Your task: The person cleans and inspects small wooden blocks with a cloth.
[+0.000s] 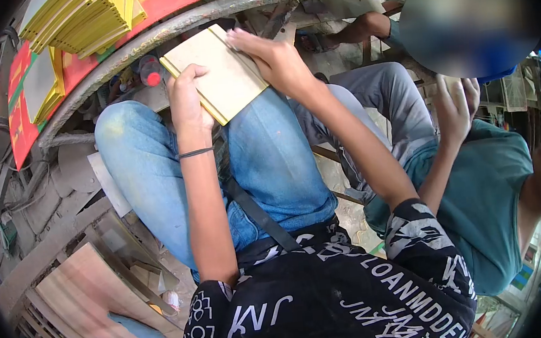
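A pale, nearly square board (222, 77) with yellow edges is held tilted above my knees. My left hand (189, 99) is closed on its lower left side, the thumb lying over the top face and the fingers hidden beneath. Along the upper right edge rests my right hand (273, 59), its fingers stretched out and pressed together, fingertips right at the top corner. Thin dark lines run across the board close to two opposite edges.
Stacks of similar yellow-edged boards (84, 25) lie on a red and green table (165, 7) with a metal rim. A plastic bottle with a red cap (151, 72) is below it. Another person (468, 172) sits close on my right. Wooden panels (93, 303) stand at lower left.
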### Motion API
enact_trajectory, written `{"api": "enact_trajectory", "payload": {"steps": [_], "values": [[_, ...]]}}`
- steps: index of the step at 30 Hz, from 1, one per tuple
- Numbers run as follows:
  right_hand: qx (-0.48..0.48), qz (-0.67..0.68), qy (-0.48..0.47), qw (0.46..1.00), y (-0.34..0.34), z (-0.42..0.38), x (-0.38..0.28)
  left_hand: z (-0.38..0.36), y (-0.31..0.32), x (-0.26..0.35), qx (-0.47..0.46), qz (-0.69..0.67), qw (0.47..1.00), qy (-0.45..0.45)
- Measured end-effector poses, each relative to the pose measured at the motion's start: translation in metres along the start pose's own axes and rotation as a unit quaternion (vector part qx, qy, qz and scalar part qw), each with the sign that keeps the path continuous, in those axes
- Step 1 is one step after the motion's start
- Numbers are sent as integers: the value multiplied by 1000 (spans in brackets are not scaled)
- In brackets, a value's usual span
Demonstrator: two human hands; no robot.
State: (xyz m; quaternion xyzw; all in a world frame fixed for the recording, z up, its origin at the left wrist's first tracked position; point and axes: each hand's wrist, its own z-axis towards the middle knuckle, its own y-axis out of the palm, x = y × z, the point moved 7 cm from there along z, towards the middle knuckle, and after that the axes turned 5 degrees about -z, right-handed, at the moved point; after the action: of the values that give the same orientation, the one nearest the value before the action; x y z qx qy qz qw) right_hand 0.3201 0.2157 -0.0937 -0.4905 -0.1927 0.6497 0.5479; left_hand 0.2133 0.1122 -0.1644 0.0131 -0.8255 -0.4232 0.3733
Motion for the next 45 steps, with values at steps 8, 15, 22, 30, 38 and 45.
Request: {"api": "enact_trajectory", "payload": {"steps": [8, 15, 22, 30, 38, 45], "values": [[2, -41, 120, 992, -35, -78, -28, -1, 17, -5, 33, 14, 999, -12], [49, -20, 44, 998, -16, -5, 9, 2, 30, -5, -7, 46, 999, -16], [-39, -61, 14, 997, 12, 49, 16, 3, 14, -5, 17, 26, 999, -31], [16, 13, 85, 996, -19, -40, -14, 6, 7, -13, 13, 14, 998, -52], [12, 40, 165, 985, -40, -100, -32, 2, 15, -8, 31, 7, 998, -45], [17, 33, 126, 991, -47, -64, -19, 8, 4, -5, 29, 10, 998, -53]]}}
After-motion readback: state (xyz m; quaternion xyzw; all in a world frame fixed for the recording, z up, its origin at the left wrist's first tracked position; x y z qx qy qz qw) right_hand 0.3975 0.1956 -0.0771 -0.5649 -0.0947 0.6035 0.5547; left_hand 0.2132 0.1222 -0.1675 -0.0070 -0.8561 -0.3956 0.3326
